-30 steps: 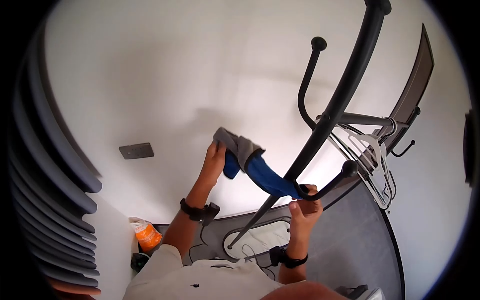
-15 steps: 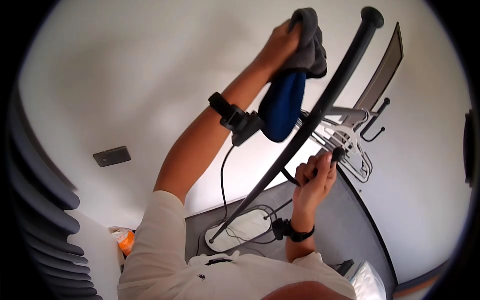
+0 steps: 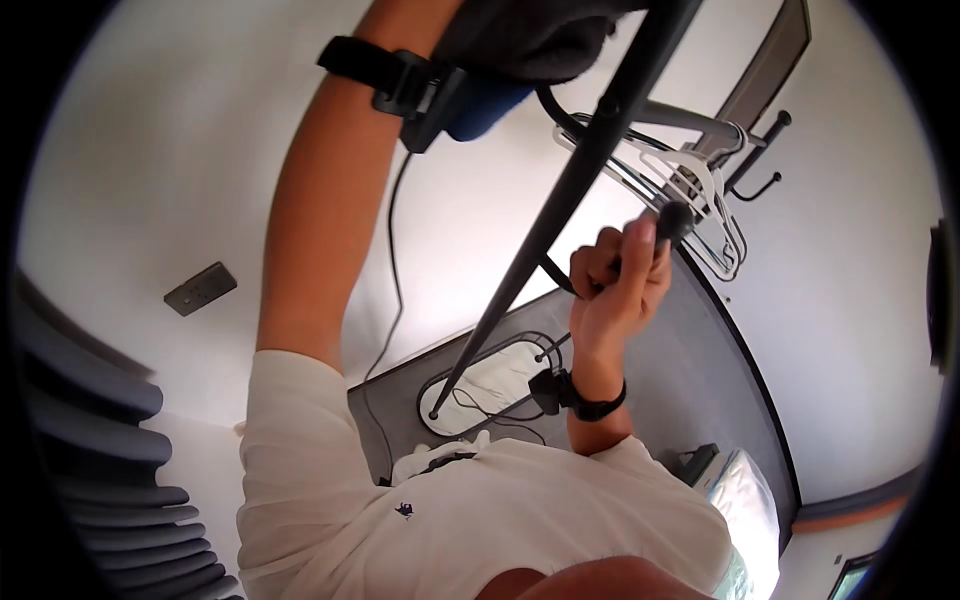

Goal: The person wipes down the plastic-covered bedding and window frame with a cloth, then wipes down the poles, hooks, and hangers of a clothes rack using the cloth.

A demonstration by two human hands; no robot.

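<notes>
My left forearm, with a black strap and device on it, rises past the top edge of the head view, so the left hand is cut off. Beside that device hangs a soft dark grey cloth item (image 3: 535, 45) with a rounded blue part (image 3: 488, 112); its kind is unclear. The cloth is close to the slanting black pole of a coat rack (image 3: 560, 205). My right hand (image 3: 622, 275) is closed around a black ball-ended hook (image 3: 675, 220) of the rack. A black band and small device circle the right wrist.
Hangers (image 3: 705, 185) hang from a bar behind the pole. A wall hook (image 3: 765, 160) sticks out at the right. The rack's oval white base (image 3: 490, 385) stands on grey floor with loose cables. Grey curtain folds (image 3: 115, 440) line the left; a socket plate (image 3: 200, 289) is on the wall.
My left arm has moved up and left in view, taking the grey and blue cloth with it; the left hand has left the frame. My right hand keeps its hold on the hook.
</notes>
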